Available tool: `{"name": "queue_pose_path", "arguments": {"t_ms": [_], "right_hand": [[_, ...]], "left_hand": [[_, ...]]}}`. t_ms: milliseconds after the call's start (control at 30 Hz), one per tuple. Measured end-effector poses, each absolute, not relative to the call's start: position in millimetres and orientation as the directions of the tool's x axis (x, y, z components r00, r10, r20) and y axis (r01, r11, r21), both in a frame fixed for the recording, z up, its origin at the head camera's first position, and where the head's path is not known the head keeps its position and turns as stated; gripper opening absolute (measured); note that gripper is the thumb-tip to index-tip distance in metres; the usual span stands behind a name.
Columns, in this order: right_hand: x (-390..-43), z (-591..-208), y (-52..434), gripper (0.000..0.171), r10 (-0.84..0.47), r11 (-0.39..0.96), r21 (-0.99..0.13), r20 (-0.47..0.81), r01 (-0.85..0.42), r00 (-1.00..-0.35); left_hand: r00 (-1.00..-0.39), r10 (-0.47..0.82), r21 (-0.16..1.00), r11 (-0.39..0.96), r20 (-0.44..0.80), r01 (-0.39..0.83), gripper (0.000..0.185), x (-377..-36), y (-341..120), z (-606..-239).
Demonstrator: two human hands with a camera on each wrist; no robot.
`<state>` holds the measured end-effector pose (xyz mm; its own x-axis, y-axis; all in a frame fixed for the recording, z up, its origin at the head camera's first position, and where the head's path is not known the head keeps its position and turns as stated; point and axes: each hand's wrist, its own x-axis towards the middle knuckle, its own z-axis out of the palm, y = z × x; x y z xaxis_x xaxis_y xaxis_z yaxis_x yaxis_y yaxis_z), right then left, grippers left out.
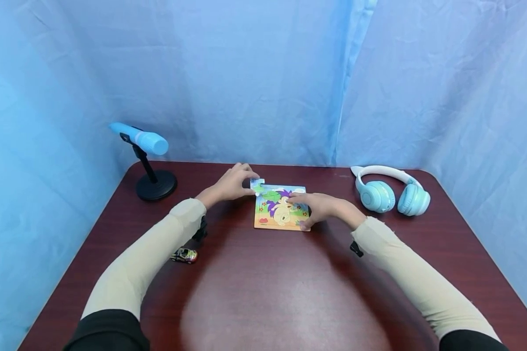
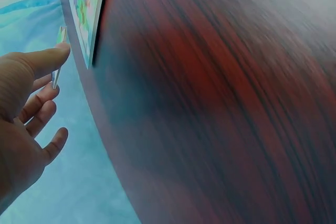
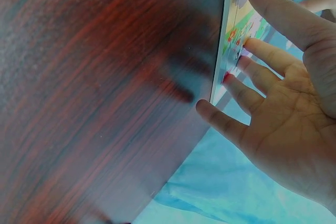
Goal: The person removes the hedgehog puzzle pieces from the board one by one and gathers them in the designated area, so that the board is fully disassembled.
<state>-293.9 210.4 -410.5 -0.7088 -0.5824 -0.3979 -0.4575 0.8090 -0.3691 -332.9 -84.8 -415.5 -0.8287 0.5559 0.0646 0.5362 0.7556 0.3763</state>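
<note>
My left hand (image 1: 233, 184) pinches a small jigsaw piece (image 1: 257, 182) between thumb and fingers, over the far left corner of a picture puzzle board (image 1: 270, 225). In the left wrist view the thin piece (image 2: 61, 35) is seen edge-on, held apart from the board. The colourful board lies flat on the table, with a purple-and-cream cartoon animal among green plants. On its right side rests my right hand (image 1: 322, 206), thumb at the near right corner. The right wrist view shows that hand's fingers (image 3: 268, 53) extended and spread, their tips touching the board.
A blue microphone (image 1: 151, 143) on a black stand (image 1: 156, 185) is at the back left. Cat-ear headphones (image 1: 377, 196) lie at the back right. A toy car (image 1: 185, 255) sits beside my left forearm. Blue curtains (image 1: 246, 83) hang behind the dark red table (image 1: 263, 292).
</note>
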Motion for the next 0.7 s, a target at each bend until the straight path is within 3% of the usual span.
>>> {"name": "queue_pose_path", "arguments": {"t_ms": [300, 700], "right_hand": [[-294, -412, 211, 0.087, -0.573, 0.814, -0.375, -0.398, -0.443, -0.717], [-295, -413, 213, 0.086, -0.579, 0.810, -0.383, -0.399, -0.445, -0.711]], "left_hand": [[-0.810, 0.567, 0.338, 0.741, 0.148, 0.580, 0.044, -322, -133, -406], [-0.864, 0.494, 0.290, 0.816, 0.102, 0.500, 0.043, -310, -196, -411]]}}
